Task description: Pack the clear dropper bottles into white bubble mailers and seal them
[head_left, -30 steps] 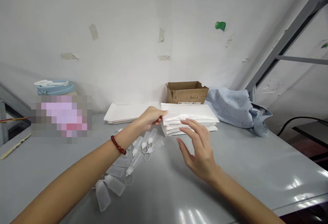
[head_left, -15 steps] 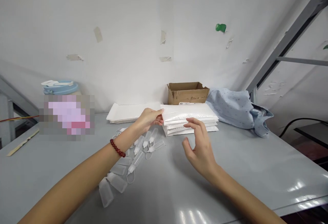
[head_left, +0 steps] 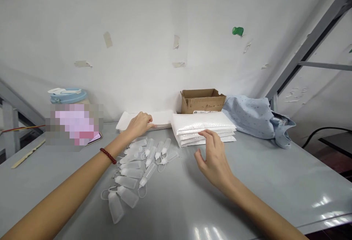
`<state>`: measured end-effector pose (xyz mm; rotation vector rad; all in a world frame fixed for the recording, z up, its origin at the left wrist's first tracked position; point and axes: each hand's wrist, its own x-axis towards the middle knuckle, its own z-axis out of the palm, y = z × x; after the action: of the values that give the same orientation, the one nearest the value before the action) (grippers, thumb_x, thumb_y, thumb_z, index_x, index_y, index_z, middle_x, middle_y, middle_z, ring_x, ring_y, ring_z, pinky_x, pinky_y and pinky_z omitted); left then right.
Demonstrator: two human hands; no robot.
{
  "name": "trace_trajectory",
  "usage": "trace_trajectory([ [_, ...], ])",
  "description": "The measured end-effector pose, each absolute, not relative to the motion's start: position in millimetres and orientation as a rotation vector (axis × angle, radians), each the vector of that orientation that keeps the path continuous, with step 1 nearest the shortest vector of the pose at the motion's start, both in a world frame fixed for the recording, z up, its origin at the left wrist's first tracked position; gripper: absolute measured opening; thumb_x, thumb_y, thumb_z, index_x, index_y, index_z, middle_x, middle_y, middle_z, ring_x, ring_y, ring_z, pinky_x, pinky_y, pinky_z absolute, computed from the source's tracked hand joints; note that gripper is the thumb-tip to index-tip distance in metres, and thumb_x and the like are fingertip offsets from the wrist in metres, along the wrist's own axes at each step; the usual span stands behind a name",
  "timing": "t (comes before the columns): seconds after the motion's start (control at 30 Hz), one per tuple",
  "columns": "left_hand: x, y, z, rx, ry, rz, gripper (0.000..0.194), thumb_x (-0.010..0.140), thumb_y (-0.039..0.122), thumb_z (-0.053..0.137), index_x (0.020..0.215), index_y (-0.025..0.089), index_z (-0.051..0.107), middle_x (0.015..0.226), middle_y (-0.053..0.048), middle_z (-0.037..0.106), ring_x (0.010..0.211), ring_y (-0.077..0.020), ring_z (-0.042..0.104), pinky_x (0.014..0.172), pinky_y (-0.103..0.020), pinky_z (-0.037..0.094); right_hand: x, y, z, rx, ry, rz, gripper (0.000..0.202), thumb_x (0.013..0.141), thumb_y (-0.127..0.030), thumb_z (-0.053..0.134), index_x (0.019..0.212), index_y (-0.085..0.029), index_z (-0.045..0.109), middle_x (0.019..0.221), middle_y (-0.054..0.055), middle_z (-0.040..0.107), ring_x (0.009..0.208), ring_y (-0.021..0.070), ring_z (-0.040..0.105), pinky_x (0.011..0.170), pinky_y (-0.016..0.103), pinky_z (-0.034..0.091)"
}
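My left hand (head_left: 139, 125), with a dark red bead bracelet (head_left: 108, 156) on the wrist, is at the front of a flat stack of white envelopes (head_left: 165, 116). Its fingers are bent, and the thumb lies apart from them along the stack's front edge. To the right sits a thicker pile of white bubble mailers (head_left: 203, 122). My right hand (head_left: 213, 159) hovers before that pile, fingers curved, thumb apart, holding nothing. Several small translucent squeeze bottles (head_left: 128, 196) with tethered caps lie on the table below my left hand.
A brown cardboard box (head_left: 203, 103) stands behind the mailers, with a light blue patterned cloth (head_left: 249, 117) to its right. At the left are a blue lid (head_left: 68, 96), a blurred pink item (head_left: 75, 122) and a thin strip (head_left: 29, 154) on the grey table (head_left: 176, 203).
My left hand has let go of the bubble mailers' left corner and moved left to the flat envelope stack. My right hand has hardly moved.
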<state>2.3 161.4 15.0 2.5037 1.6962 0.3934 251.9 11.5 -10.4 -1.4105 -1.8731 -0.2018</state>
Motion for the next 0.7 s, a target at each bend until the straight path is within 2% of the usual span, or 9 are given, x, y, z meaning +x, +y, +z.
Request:
trace_trajectory([
  [0.1, 3, 165, 20, 2.575, 1.718, 0.303, 0.026, 0.088, 0.04, 0.056, 0.087, 0.015, 0.063, 0.093, -0.008, 0.064, 0.098, -0.0245, 0.056, 0.078, -0.037, 0.047, 252, 11, -9, -1.381, -1.881, -0.189, 0.043, 0.08, -0.012, 0.044, 0.122, -0.018, 0.039, 0.116, 0.016, 0.047, 0.11, 0.0314, 0.049, 0.086, 0.049, 0.043],
  [0.2, 5, 165, 24, 2.642, 1.725, 0.217, 0.024, 0.091, 0.035, 0.055, 0.101, 0.014, 0.061, 0.105, -0.007, 0.062, 0.096, -0.02, 0.06, 0.082, -0.04, 0.05, 253, 11, -9, -1.385, -1.896, -0.188, 0.042, 0.081, -0.013, 0.044, 0.122, -0.019, 0.038, 0.115, 0.016, 0.047, 0.111, 0.0313, 0.049, 0.087, 0.049, 0.044],
  [0.3, 8, 160, 24, 2.731, 1.679, 0.148, 0.026, 0.091, 0.031, 0.055, 0.111, 0.016, 0.058, 0.114, -0.008, 0.06, 0.098, -0.0204, 0.06, 0.083, -0.041, 0.052, 253, 11, -10, -1.387, -1.9, -0.203, 0.039, 0.082, -0.015, 0.044, 0.121, -0.017, 0.039, 0.115, 0.016, 0.048, 0.112, 0.0316, 0.048, 0.087, 0.049, 0.044],
  [0.47, 14, 150, 17, 2.802, 1.714, 0.126, 0.029, 0.091, 0.031, 0.055, 0.116, 0.016, 0.056, 0.117, -0.009, 0.058, 0.099, -0.0213, 0.06, 0.084, -0.042, 0.052, 254, 16, -16, -1.409, -1.911, -0.24, 0.04, 0.083, -0.018, 0.044, 0.122, -0.015, 0.042, 0.115, 0.018, 0.051, 0.112, 0.0328, 0.049, 0.087, 0.05, 0.044],
  [0.57, 14, 151, 17, 2.784, 1.83, 0.205, 0.03, 0.091, 0.031, 0.056, 0.117, 0.015, 0.055, 0.116, -0.009, 0.059, 0.098, -0.0212, 0.06, 0.083, -0.041, 0.052, 256, 20, -17, -1.436, -1.94, -0.292, 0.048, 0.084, -0.018, 0.043, 0.131, -0.016, 0.039, 0.129, 0.019, 0.048, 0.121, 0.0351, 0.043, 0.09, 0.054, 0.041],
  [0.7, 6, 157, 26, 2.766, 1.98, 0.405, 0.023, 0.092, 0.027, 0.053, 0.109, 0.013, 0.058, 0.107, -0.009, 0.061, 0.094, -0.0209, 0.061, 0.079, -0.039, 0.052, 261, 25, -17, -1.524, -2.011, -0.349, 0.056, 0.086, -0.016, 0.043, 0.14, -0.026, 0.032, 0.145, 0.014, 0.039, 0.131, 0.0376, 0.034, 0.092, 0.059, 0.039],
])
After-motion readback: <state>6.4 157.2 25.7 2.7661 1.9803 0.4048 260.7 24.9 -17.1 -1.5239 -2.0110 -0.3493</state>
